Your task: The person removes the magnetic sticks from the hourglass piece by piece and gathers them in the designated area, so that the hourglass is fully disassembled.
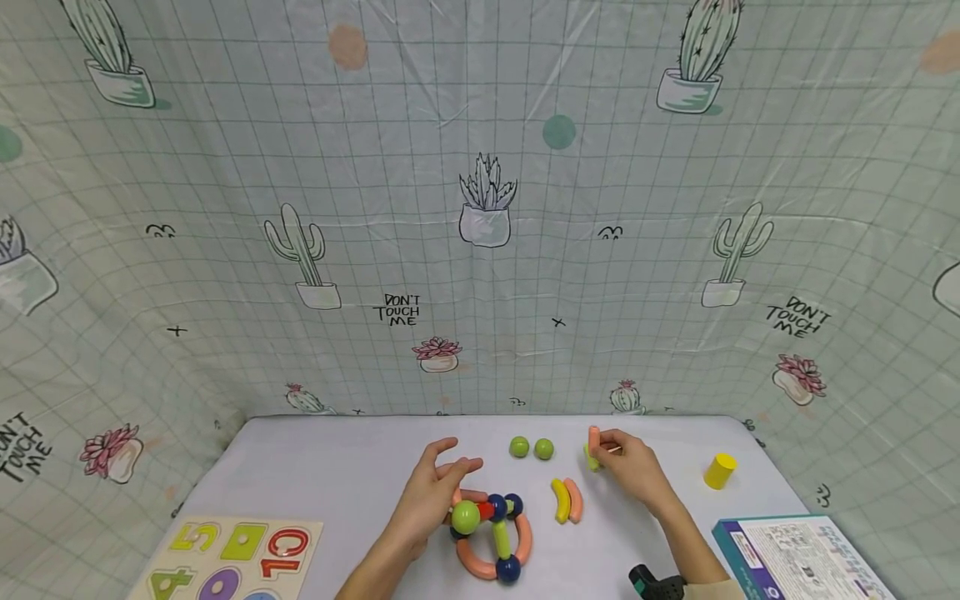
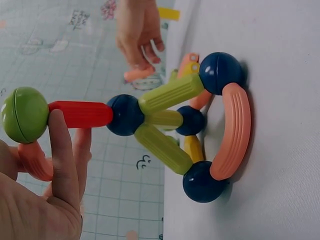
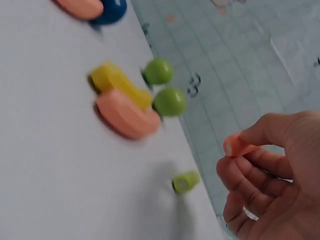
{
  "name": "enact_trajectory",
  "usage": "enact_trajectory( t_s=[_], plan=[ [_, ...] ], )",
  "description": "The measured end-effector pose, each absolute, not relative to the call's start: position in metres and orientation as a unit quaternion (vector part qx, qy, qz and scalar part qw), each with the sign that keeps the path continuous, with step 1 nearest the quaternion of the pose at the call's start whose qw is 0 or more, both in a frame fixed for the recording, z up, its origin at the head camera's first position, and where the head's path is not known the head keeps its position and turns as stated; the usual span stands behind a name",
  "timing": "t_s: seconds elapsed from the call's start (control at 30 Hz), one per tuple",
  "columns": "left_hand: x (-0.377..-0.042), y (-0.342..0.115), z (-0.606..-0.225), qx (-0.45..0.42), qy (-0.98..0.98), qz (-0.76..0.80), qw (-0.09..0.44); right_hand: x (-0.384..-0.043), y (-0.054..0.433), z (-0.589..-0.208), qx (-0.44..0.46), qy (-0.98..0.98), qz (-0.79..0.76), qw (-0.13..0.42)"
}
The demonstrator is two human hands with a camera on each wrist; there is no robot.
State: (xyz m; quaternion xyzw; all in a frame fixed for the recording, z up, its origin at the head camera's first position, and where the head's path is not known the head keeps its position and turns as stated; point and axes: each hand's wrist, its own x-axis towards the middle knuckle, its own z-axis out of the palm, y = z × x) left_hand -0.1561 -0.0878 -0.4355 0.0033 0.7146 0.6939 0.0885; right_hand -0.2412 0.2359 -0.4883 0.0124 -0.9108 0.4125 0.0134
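A frame of magnetic sticks and balls stands on the table: navy balls (image 1: 508,570), light green sticks (image 2: 172,95) and curved orange sticks (image 2: 237,131). From its top navy ball (image 2: 125,115) a red stick (image 2: 82,114) reaches to a green ball (image 2: 25,115), which also bears a curved orange stick (image 2: 36,162). My left hand (image 1: 431,500) is beside this end, with fairly straight fingers touching around the red stick. Between thumb and index finger, my right hand (image 1: 633,471) pinches an orange stick (image 1: 594,438). A light green stick (image 3: 185,182) stands upright on the table near that hand.
Two loose green balls (image 1: 519,447) sit toward the back. A yellow curved stick (image 1: 561,501) lies against an orange curved stick (image 1: 573,500). At right are a yellow cylinder (image 1: 720,471) and a flat box (image 1: 802,558); a number puzzle board (image 1: 232,558) lies at front left.
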Motion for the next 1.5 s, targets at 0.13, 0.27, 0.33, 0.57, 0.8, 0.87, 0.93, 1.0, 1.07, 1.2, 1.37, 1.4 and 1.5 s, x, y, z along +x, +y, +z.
enact_trajectory(
  t_s=[0.13, 0.27, 0.33, 0.57, 0.8, 0.87, 0.93, 1.0, 1.07, 1.2, 1.37, 1.4, 1.5],
  plan=[
    [-0.156, -0.088, -0.436, 0.002, 0.713, 0.695, 0.09, -0.252, 0.252, -0.496, 0.007, -0.92, 0.392, 0.001],
    [-0.156, -0.088, -0.435, -0.001, 0.713, 0.695, 0.093, -0.257, 0.26, -0.502, 0.001, -0.931, 0.366, -0.012],
    [-0.156, -0.087, -0.435, -0.003, 0.714, 0.694, 0.094, -0.258, 0.263, -0.506, -0.006, -0.938, 0.347, -0.018],
    [-0.155, -0.087, -0.435, -0.004, 0.714, 0.694, 0.094, -0.261, 0.266, -0.513, -0.003, -0.949, 0.314, -0.025],
    [-0.155, -0.088, -0.434, 0.001, 0.716, 0.692, 0.091, -0.259, 0.265, -0.514, 0.005, -0.946, 0.323, -0.023],
    [-0.156, -0.088, -0.434, 0.003, 0.715, 0.693, 0.089, -0.258, 0.265, -0.514, 0.009, -0.945, 0.326, -0.024],
    [-0.156, -0.088, -0.434, 0.003, 0.715, 0.693, 0.088, -0.259, 0.265, -0.514, 0.013, -0.945, 0.327, -0.023],
    [-0.156, -0.088, -0.434, 0.002, 0.716, 0.692, 0.088, -0.258, 0.264, -0.514, 0.017, -0.944, 0.328, -0.023],
    [-0.156, -0.088, -0.434, 0.0, 0.718, 0.691, 0.089, -0.258, 0.263, -0.515, 0.016, -0.944, 0.33, -0.023],
    [-0.157, -0.087, -0.433, -0.004, 0.721, 0.687, 0.09, -0.257, 0.26, -0.516, 0.017, -0.942, 0.334, -0.022],
    [-0.157, -0.086, -0.433, -0.007, 0.722, 0.686, 0.09, -0.255, 0.256, -0.518, 0.022, -0.94, 0.339, -0.019],
    [-0.157, -0.086, -0.433, -0.007, 0.722, 0.686, 0.09, -0.255, 0.256, -0.518, 0.019, -0.939, 0.342, -0.019],
    [-0.158, -0.086, -0.433, -0.007, 0.723, 0.685, 0.089, -0.254, 0.255, -0.517, 0.017, -0.938, 0.345, -0.019]
  ],
)
